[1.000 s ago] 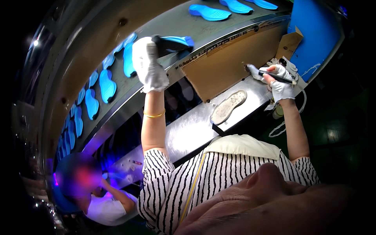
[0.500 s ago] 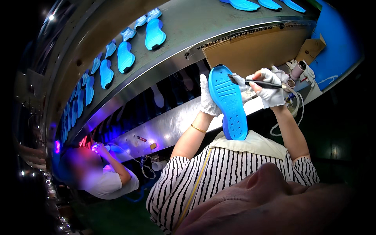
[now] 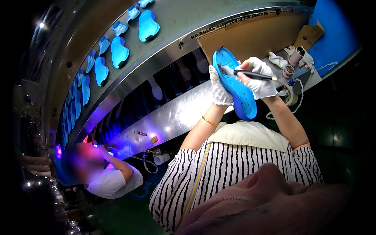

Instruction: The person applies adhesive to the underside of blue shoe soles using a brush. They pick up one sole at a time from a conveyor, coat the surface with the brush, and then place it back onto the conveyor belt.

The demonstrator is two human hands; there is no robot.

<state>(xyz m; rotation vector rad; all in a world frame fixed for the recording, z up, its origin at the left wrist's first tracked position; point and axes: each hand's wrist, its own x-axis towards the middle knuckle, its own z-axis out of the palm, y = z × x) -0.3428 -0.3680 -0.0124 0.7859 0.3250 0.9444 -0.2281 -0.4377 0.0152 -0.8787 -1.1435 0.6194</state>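
My left hand (image 3: 220, 89), in a white knit glove, grips a blue shoe sole (image 3: 246, 103) along its left edge. The sole is held tilted in front of my chest, its raised rim and small holes showing. In my gloved right hand (image 3: 260, 87), with bare fingertips showing, is a brush (image 3: 267, 76) with a dark handle. Its bristle end lies over the inner face of the sole's upper part; whether it touches cannot be made out.
A conveyor belt (image 3: 172, 17) carries several blue soles (image 3: 120, 52) past a cardboard sheet (image 3: 250, 37). Below runs a metal shelf (image 3: 184, 107). Spools (image 3: 288, 71) and white gloves (image 3: 278, 60) lie at the right. A co-worker (image 3: 117, 182) sits at the left beside purple light.
The sole has tilted and shifted slightly right, showing more of its rim. My right hand has moved left and lower with the brush. Soles on the belt appear shifted left.
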